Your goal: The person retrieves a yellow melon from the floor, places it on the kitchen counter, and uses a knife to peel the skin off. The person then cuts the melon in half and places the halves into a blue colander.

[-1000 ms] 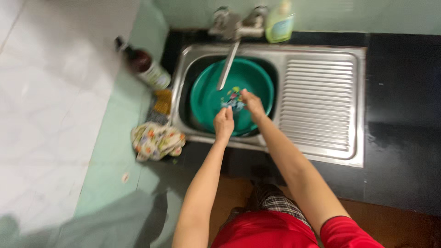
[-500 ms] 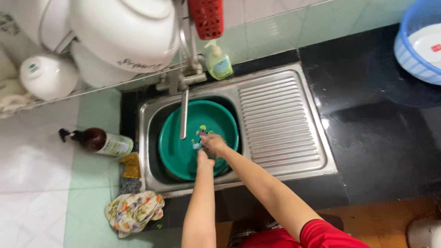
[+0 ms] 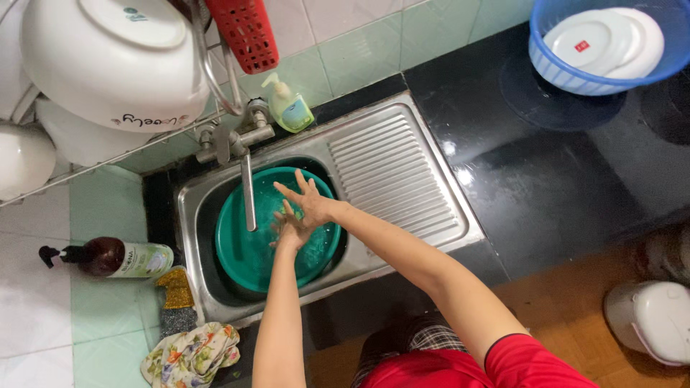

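Left hand [image 3: 286,231] and right hand [image 3: 310,205] pressed together, fingers spread, holding nothing, over the green basin [image 3: 244,251] in the steel sink [image 3: 402,172], just beside the faucet spout [image 3: 249,192]. Best kept low over the basin so splashes stay in. Floral rag [image 3: 190,353], scrub pad [image 3: 175,298], brown bottle [image 3: 115,257] left. Soap dispenser [image 3: 290,108] behind; blue basket [image 3: 568,68] of plates on black counter [image 3: 568,179].

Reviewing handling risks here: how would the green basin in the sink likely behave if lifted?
The green basin looks like thin plastic, so probably light and slightly flexible. It sits under the tap, so it is likely wet and slippery. Any water inside could slosh.
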